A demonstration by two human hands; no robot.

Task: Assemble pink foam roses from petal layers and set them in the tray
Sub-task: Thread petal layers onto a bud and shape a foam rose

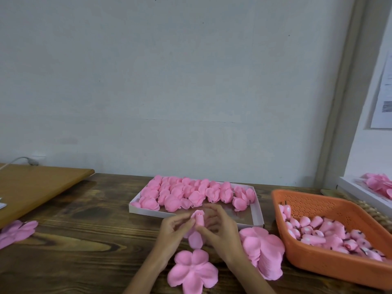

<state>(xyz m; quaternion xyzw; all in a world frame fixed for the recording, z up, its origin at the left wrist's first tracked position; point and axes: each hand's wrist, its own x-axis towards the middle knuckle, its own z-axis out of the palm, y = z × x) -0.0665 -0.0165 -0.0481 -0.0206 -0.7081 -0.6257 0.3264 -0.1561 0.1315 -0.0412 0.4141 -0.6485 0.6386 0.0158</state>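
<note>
Dark wood-grain table point(84, 240), pale grey wall behind.

Both hands meet at the near centre, just in front of the tray point(148, 212). Left hand point(174, 228): fingers curled, pinching the left side of a half-built rose point(198, 218). Right hand point(220, 230): fingers curled round its right and far side. Rose is held upright above the table, with one petal point(196, 239) hanging below the hands.

Tray is white and shallow. Its far and left parts are filled with finished roses point(180, 192); the near right part shows bare floor.

Single flat petal layer point(192, 270) lies on the table near the wrists. Stack of petal layers point(263, 249) sits just right of the right hand. Orange basket point(307, 209) at right holds rose buds point(322, 230). More petal layers point(17, 232) lie at the left edge.
</note>
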